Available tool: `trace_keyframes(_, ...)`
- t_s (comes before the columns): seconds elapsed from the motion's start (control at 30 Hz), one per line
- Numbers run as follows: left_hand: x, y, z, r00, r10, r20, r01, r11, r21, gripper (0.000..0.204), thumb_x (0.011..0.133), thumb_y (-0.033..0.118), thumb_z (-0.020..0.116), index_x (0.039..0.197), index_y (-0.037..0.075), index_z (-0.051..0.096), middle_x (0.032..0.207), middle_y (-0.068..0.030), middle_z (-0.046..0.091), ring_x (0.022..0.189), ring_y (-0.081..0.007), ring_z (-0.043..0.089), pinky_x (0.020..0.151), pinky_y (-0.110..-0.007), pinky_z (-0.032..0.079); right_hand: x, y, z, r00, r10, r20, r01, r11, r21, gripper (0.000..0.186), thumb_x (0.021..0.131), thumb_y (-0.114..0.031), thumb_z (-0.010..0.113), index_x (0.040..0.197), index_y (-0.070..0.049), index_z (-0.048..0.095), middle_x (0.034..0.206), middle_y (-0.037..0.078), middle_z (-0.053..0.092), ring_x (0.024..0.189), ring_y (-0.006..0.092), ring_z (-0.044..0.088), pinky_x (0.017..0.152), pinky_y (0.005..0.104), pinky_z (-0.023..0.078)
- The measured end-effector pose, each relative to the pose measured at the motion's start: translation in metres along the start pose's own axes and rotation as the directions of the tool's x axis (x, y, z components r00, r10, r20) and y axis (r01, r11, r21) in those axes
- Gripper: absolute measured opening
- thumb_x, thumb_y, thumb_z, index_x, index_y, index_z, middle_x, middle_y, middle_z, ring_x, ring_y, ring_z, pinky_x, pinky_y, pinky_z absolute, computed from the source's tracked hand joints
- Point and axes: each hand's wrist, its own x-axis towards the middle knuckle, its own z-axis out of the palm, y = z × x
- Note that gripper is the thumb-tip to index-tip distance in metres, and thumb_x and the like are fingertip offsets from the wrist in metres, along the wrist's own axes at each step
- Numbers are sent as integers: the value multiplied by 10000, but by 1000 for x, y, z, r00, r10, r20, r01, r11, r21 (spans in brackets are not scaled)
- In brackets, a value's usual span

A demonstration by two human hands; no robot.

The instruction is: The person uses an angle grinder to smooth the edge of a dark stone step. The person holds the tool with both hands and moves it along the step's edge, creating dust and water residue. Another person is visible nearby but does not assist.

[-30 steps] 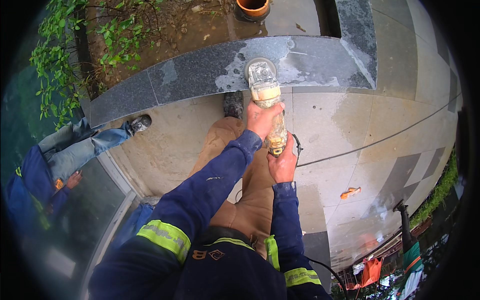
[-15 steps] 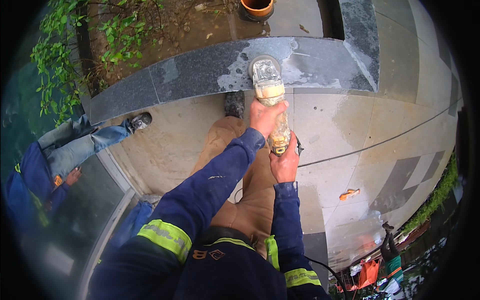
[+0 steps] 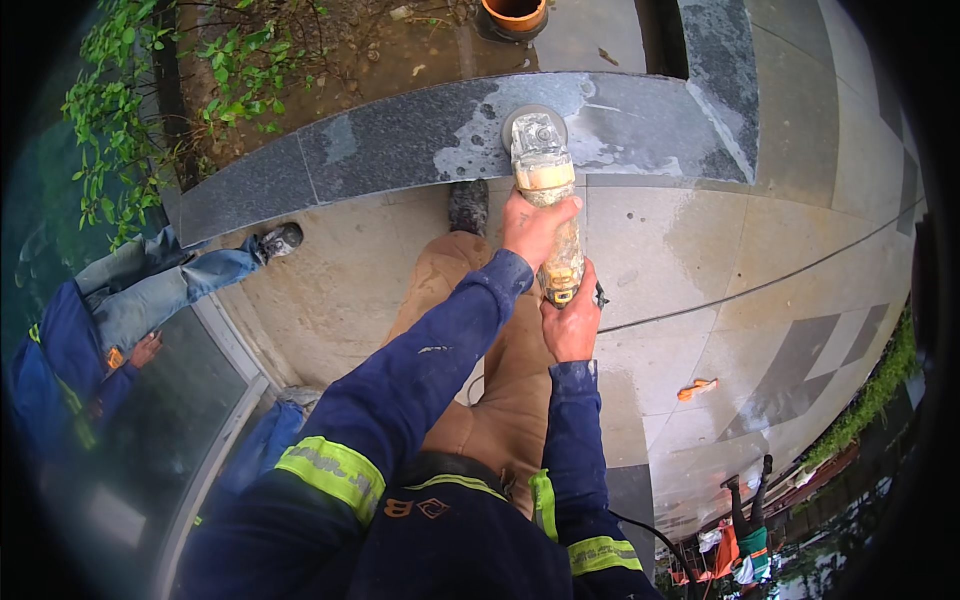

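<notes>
Both my hands are wrapped round a dusty, yellowish angle grinder [image 3: 545, 170]. My left hand [image 3: 533, 228] grips the middle of its body, thumb across the top. Lower down, my right hand [image 3: 572, 322] closes on the rear end, where the cord comes out. At the far end, the grinder's round disc [image 3: 516, 122] lies over the dark stone slab [image 3: 390, 140] that caps a low planter wall. Whitish wet slurry [image 3: 612, 140] spreads on the stone to both sides of the disc. The disc's underside is hidden.
Beyond the slab lies muddy ground with an orange pipe [image 3: 515, 14] and a leafy shrub [image 3: 240, 75]. A black cord [image 3: 760, 280] crosses the paving at right, near an orange glove [image 3: 698, 389]. One person [image 3: 150, 290] is at left by a glass pane; another [image 3: 752, 530] walks far right.
The grinder and my hands have shifted very slightly to the right along the slab. The person at the far right has moved left in the picture.
</notes>
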Motion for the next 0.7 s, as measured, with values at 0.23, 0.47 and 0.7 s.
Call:
trace_keyframes(0.23,5,-1,-4,1000,9,8,-9,1000,-9,280,813,72,754,1073,21,662,961,-38,682,827,-131,643,734,-312,533,4,-3,0,1000,-7,11,7,1000,13,863,707,18,701,1462,-90,299,920,301,664,869,505,640,731,533,512)
trace_keyframes(0.47,6,3,2,1000,-8,8,9,1000,-20,279,812,69,754,1070,19,661,947,-42,682,814,-135,645,723,-314,533,7,-6,-3,1000,-5,-7,4,1000,-6,856,703,29,699,1454,-85,307,920,300,664,864,507,637,726,531,511)
trace_keyframes(0.7,-1,1,-4,1000,-23,-19,23,1000,0,343,775,51,788,1072,13,621,963,-52,676,823,-136,638,732,-315,530,-2,-1,2,1000,-15,-17,15,1000,-23,865,696,28,713,1453,-75,305,926,304,662,859,512,633,724,537,503)
